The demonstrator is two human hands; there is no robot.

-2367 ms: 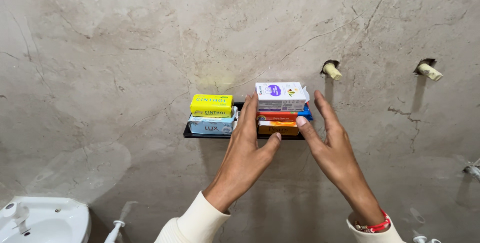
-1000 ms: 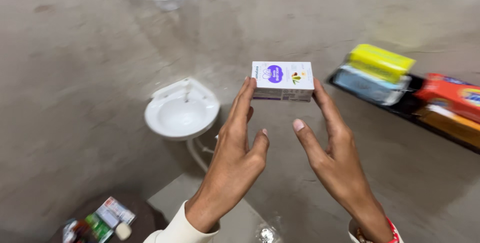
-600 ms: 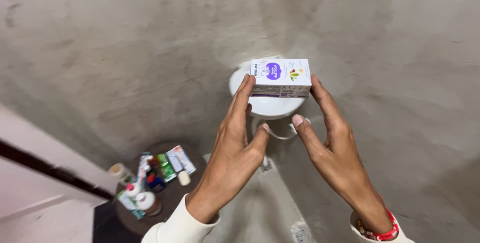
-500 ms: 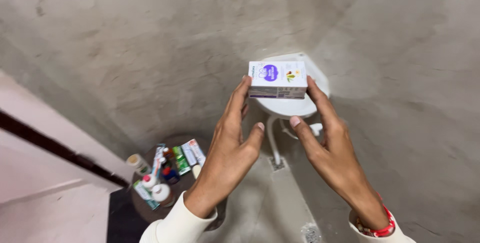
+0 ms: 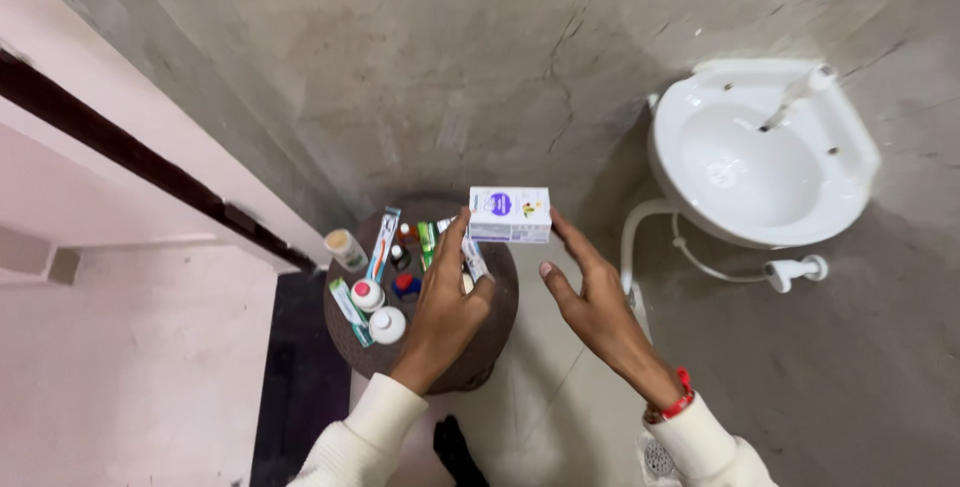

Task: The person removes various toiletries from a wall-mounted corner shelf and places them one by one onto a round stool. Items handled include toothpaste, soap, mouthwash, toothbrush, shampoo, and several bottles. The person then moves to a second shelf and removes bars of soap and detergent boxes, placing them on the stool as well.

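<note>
White rectangular cardboard soap box with a purple oval patch (image 5: 509, 214) is pinched at its short ends between the fingertips of the left hand (image 5: 445, 302) and the right hand (image 5: 592, 299), held in the air above the round dark brown stool (image 5: 497, 322) crowded with toothpaste tubes and small bottles (image 5: 377, 295). Both hands are narrowed onto the box, thumbs free beneath. Its long axis runs left to right, level, printed face toward the camera. Even pressure from both ends should keep it from tipping. A white wall basin (image 5: 762, 159) is well apart to the right.
</note>
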